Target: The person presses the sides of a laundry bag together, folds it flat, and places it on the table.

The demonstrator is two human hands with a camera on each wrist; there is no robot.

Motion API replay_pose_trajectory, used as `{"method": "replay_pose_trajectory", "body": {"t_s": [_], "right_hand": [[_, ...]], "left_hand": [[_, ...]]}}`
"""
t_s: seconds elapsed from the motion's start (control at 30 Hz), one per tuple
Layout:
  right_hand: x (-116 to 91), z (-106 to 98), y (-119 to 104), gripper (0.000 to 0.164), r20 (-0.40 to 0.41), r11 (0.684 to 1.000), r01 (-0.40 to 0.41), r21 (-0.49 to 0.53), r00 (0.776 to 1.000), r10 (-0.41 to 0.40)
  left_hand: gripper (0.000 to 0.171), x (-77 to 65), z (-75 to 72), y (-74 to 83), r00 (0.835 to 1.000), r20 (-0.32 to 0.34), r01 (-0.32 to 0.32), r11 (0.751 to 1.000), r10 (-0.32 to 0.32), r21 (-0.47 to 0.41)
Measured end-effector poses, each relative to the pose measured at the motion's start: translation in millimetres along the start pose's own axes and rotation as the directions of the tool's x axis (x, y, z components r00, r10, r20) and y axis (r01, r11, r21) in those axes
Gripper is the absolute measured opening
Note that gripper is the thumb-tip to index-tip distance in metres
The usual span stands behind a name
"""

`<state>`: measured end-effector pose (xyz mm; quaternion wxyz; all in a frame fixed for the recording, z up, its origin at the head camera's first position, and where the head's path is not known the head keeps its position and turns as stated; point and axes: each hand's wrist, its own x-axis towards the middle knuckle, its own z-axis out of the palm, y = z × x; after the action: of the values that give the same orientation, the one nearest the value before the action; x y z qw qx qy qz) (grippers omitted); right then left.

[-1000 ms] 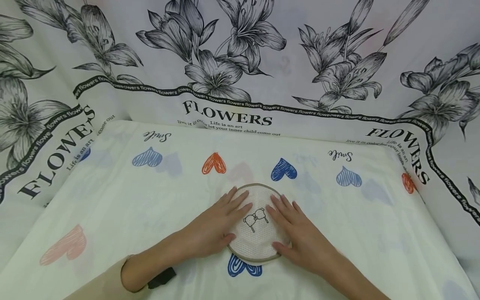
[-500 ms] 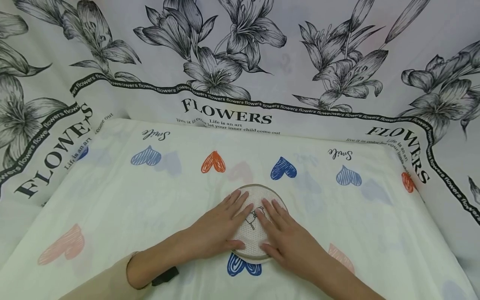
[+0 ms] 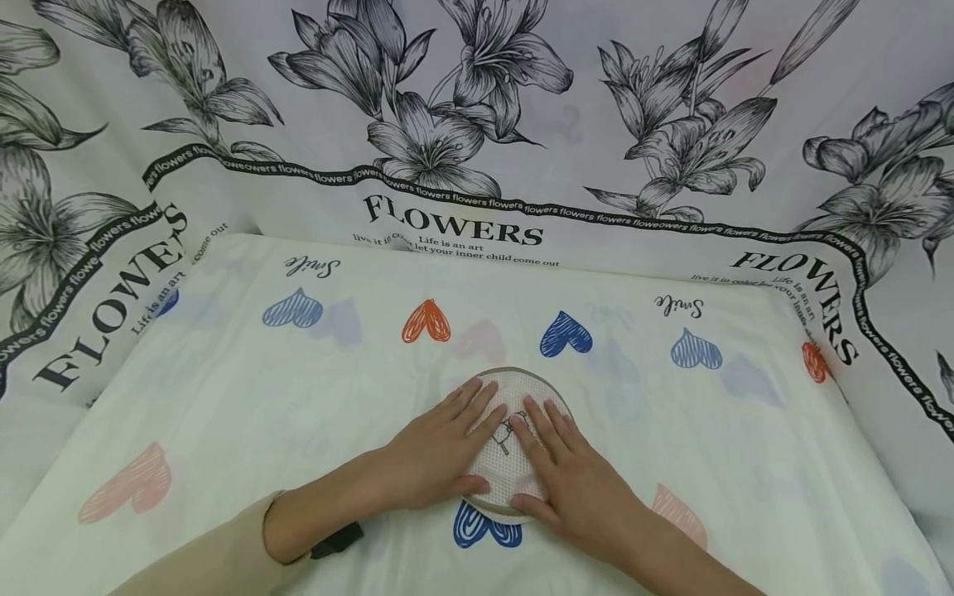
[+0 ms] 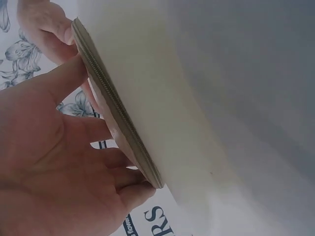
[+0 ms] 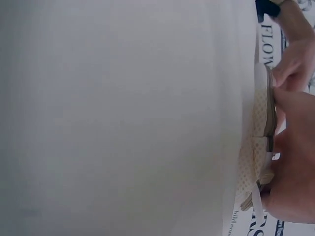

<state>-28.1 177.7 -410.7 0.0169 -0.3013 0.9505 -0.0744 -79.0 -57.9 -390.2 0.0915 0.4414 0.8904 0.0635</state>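
A round white mesh zip bag (image 3: 513,480) with a grey-brown rim lies flat in the head view, a dark line drawing on its top partly covered by fingers. My left hand (image 3: 440,451) rests on its left side, fingers spread and nearly straight. On the right side lies my right hand (image 3: 581,476), its fingers extended over the drawing and its thumb near the front rim. The left wrist view shows the bag's edge with a zipper (image 4: 118,103) along it. In the right wrist view, a zipper pull (image 5: 266,178) and a white strip (image 5: 258,204) hang at the edge.
The bag lies on a white cloth (image 3: 298,397) printed with hearts and "Smile". Behind it hangs a white curtain (image 3: 566,157) with black flowers and lettering. A black object (image 3: 337,540) shows beside the left sleeve (image 3: 224,550).
My right hand has slid left over the mesh bag and now covers much of the drawing. My left hand has shifted slightly right. The last half second shows little movement.
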Motion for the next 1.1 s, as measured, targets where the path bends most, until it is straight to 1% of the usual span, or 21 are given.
{"method": "replay_pose_trajectory", "body": {"t_s": [0.3, 0.63, 0.87, 1.1], "right_hand": [[-1.2, 5.2, -0.3, 0.085, 0.009, 0.999, -0.001, -0.035, 1.0, 0.002], [-1.1, 4.5, -0.1, 0.083, 0.018, 0.999, 0.0, -0.051, 1.0, 0.001], [-0.3, 4.0, 1.0, 0.084, 0.009, 0.998, -0.001, -0.063, 1.0, 0.001], [-0.9, 3.0, 0.7, 0.085, -0.021, 0.999, 0.013, -0.052, 1.0, -0.014]], "left_hand": [[0.086, 3.2, 2.7, 0.7, 1.0, 0.027, 0.005, 1.0, -0.006, 0.022], [0.086, 4.3, 2.9, -0.2, 1.0, 0.018, -0.017, 0.997, 0.016, 0.076], [0.085, 3.1, 2.3, -2.1, 1.0, 0.003, -0.028, 0.998, 0.028, 0.064], [0.087, -0.9, 6.3, -1.0, 1.0, -0.013, -0.003, 0.998, 0.003, 0.067]]}}
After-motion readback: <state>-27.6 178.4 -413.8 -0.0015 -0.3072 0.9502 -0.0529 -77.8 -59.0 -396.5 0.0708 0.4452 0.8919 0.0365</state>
